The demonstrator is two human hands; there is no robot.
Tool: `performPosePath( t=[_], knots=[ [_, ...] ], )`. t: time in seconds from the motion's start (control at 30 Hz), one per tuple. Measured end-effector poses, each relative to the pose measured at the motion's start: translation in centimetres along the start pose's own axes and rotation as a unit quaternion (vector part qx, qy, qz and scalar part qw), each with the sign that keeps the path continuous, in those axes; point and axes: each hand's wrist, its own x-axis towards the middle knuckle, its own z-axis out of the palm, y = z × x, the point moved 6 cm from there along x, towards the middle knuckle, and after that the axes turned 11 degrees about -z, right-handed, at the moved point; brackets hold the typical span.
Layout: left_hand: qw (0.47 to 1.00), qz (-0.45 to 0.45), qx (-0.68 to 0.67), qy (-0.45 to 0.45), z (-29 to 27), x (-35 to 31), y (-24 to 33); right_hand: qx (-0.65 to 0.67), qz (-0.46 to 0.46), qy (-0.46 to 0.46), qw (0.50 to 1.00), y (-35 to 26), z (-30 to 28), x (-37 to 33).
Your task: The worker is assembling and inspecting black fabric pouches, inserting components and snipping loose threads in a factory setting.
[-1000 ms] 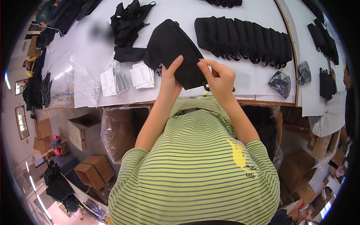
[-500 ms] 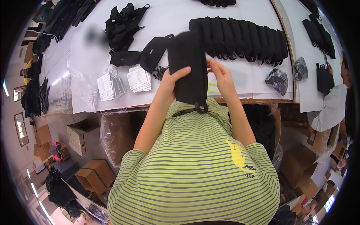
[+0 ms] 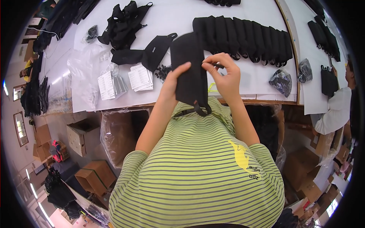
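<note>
I hold a black fabric pouch (image 3: 190,72) upright above the near edge of the white table (image 3: 243,81). My left hand (image 3: 173,81) grips its left side, thumb across the front. My right hand (image 3: 224,74) pinches its upper right edge. A black strap loop (image 3: 201,110) hangs from the pouch's bottom against my striped shirt. Beyond my hands a row of several black pouches (image 3: 247,38) lies overlapped. Another flat black pouch (image 3: 154,51) lies to the left of the one I hold.
A heap of black straps (image 3: 121,22) lies at the back left, with white printed cards (image 3: 138,78) and clear plastic bags (image 3: 83,76) nearer. Bagged black items (image 3: 281,81) sit at right. Another person in white (image 3: 336,110) stands at right. Cardboard boxes (image 3: 93,174) stand on the floor.
The pouch has been turned from a slanted hold to upright and lifted slightly further over the table. My right hand has shifted to its upper edge.
</note>
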Motion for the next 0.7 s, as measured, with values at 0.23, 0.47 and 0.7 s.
performPosePath(
  t=[0.23,0.47,0.7],
  knots=[
    [0.992,0.021,-0.115,-0.054,-1.4,0.3,3.0,0.042,0.003,-0.149,0.988,-3.0,1.7,-1.7],
    [0.991,0.043,-0.116,-0.052,-3.2,0.7,2.8,0.05,0.023,-0.214,0.975,-2.6,2.0,-1.5],
    [0.985,0.126,-0.096,0.072,-2.9,0.1,2.6,-0.21,-0.055,-0.168,0.962,-1.9,2.1,-2.0]
  ],
)
